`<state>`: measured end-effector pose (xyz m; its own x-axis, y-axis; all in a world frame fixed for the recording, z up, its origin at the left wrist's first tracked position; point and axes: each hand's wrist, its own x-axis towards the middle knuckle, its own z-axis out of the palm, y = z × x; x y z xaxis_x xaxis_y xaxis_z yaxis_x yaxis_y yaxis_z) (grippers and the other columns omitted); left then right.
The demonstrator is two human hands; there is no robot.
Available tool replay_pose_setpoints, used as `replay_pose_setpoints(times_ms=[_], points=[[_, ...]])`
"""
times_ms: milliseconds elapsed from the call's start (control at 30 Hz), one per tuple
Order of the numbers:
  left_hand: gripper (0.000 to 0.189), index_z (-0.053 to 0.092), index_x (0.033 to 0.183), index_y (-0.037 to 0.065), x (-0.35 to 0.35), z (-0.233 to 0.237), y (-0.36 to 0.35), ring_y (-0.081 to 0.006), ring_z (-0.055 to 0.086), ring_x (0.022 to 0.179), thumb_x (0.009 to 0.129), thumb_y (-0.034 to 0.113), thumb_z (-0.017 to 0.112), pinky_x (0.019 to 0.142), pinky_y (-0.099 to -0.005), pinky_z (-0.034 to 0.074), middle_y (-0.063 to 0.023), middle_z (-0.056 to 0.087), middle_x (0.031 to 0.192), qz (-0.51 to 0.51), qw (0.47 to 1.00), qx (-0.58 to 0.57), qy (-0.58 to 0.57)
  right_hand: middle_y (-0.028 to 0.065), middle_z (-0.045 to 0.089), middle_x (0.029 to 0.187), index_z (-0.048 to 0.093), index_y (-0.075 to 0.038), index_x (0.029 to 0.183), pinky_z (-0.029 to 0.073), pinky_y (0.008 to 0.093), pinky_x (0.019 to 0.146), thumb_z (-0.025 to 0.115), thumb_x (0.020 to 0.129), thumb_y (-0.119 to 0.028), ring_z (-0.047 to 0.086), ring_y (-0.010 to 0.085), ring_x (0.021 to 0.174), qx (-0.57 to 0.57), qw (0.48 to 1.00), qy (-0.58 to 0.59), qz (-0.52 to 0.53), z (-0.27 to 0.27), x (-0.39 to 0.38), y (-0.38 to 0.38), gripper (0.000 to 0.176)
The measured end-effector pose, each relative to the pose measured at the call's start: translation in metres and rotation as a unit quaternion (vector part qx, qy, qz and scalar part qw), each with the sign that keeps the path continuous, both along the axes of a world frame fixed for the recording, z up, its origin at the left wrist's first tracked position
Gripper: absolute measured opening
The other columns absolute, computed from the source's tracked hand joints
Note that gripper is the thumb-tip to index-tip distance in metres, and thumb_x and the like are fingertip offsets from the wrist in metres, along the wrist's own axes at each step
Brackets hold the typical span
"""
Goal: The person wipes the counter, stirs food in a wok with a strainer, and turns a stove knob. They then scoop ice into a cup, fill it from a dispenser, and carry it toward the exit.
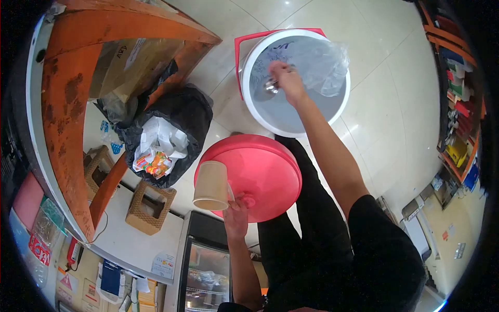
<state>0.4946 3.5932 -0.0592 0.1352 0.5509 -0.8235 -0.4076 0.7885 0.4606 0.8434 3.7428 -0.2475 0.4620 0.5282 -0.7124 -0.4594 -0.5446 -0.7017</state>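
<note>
Fingers of my left hand [236,218] are closed at the handle of a beige plastic mug [210,184] and right at the knob of a round red lid [270,177]. The mug overlaps the lid's left side in this view. Inside a large white-rimmed bucket [340,106], my right hand [286,80] is closed around a small shiny metal utensil with a rounded end [271,87]. Clear plastic sheeting or a bag [325,65] hangs over the bucket's far right side, beside that hand. The bucket's red handle [238,67] rests down along its outside.
On the left, a black bin bag [192,112] full of wrappers stands by an orange wooden frame [73,67]. A woven tissue box [148,210] sits on a white surface [125,231] near a glass-door fridge [208,265]. Orange shelves [434,39] line the far right.
</note>
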Motion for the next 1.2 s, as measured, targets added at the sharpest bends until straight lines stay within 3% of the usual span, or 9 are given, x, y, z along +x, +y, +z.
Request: replay_pose_setpoints(times_ms=[100,200,433,533,700,800,967,1067,1200], points=[[0.019,0.054,0.103,0.016,0.000,0.000,0.002,-0.0198,0.044,0.113,0.094,0.031,0.050,0.096,-0.0369,0.033,0.0048,0.052,0.092,0.009,1.000,0.011,-0.025,0.0116,0.064,0.079,0.067,-0.005,0.087,0.045,0.0359,0.067,0.051,0.077,-0.021,0.059,0.0241,0.073,-0.023,0.943,-0.050,0.327,0.072,-0.007,0.020,0.024],[0.019,0.054,0.101,0.016,-0.005,-0.005,0.005,-0.0196,0.044,0.112,0.093,0.033,0.052,0.096,-0.0369,0.033,0.0046,0.051,0.091,0.003,0.999,0.010,-0.032,0.0139,0.064,0.080,0.066,-0.005,0.087,0.045,0.0349,0.070,0.052,0.074,-0.024,0.059,0.0274,0.074,-0.064,0.921,-0.027,0.383,0.096,0.003,0.008,0.027],[0.021,0.054,0.103,0.016,0.001,-0.006,0.013,-0.0201,0.045,0.110,0.091,0.033,0.055,0.094,-0.0373,0.035,0.0034,0.050,0.090,-0.006,0.999,0.018,-0.026,0.0090,0.056,0.082,0.061,0.000,0.089,0.042,0.0311,0.056,0.053,0.079,-0.014,0.053,0.0157,0.074,-0.068,0.976,0.176,-0.110,-0.045,0.036,-0.060,0.019],[0.022,0.055,0.103,0.015,0.001,-0.004,0.015,-0.0204,0.045,0.109,0.090,0.033,0.056,0.092,-0.0379,0.037,0.0024,0.050,0.089,-0.012,1.000,0.013,-0.005,0.0115,0.058,0.086,0.057,0.001,0.102,0.042,0.0341,0.051,0.053,0.084,-0.019,0.055,0.0177,0.073,0.068,0.969,0.009,-0.239,-0.062,0.047,-0.031,0.027],[0.032,0.051,0.111,0.020,-0.009,-0.007,0.006,-0.0224,0.045,0.111,0.092,0.045,0.047,0.096,-0.0413,0.036,-0.0102,0.050,0.121,-0.063,0.998,0.011,0.019,0.0150,0.063,0.095,0.055,0.001,0.110,0.047,0.0392,0.056,0.053,0.087,-0.029,0.061,0.0214,0.077,-0.013,0.994,0.088,-0.056,0.030,0.029,0.018,0.038],[0.024,0.054,0.106,0.013,-0.001,-0.006,0.011,-0.0214,0.046,0.108,0.090,0.031,0.057,0.093,-0.0404,0.038,0.0012,0.048,0.086,0.014,1.000,-0.022,-0.012,0.0199,0.064,0.088,0.059,-0.003,0.108,0.049,0.0383,0.061,0.054,0.086,-0.035,0.062,0.0189,0.077,-0.073,0.935,-0.062,0.341,0.056,-0.004,-0.004,0.040],[0.022,0.054,0.105,0.012,0.001,-0.008,0.014,-0.0215,0.046,0.107,0.092,0.030,0.055,0.091,-0.0413,0.039,0.0012,0.049,0.086,-0.019,1.000,-0.006,-0.009,0.0133,0.060,0.092,0.059,-0.008,0.106,0.047,0.0334,0.070,0.059,0.083,-0.015,0.060,0.0205,0.083,0.014,0.967,-0.058,0.247,0.115,-0.018,-0.042,0.024],[0.021,0.054,0.106,0.012,0.007,-0.003,0.020,-0.0206,0.047,0.107,0.093,0.029,0.053,0.091,-0.0406,0.039,0.0014,0.049,0.086,-0.020,1.000,-0.015,0.004,0.0135,0.060,0.094,0.056,-0.007,0.108,0.047,0.0332,0.071,0.058,0.085,-0.017,0.061,0.0229,0.085,0.046,0.899,-0.330,0.284,0.138,-0.006,-0.077,0.025],[0.020,0.054,0.107,0.012,0.020,-0.001,0.029,-0.0202,0.047,0.107,0.095,0.028,0.050,0.091,-0.0389,0.039,0.0018,0.049,0.086,-0.035,0.999,-0.013,0.036,0.0156,0.061,0.077,0.062,-0.007,0.101,0.047,0.0352,0.066,0.059,0.086,-0.024,0.062,0.0294,0.072,-0.097,0.913,-0.341,0.202,0.180,0.011,-0.090,0.023]])
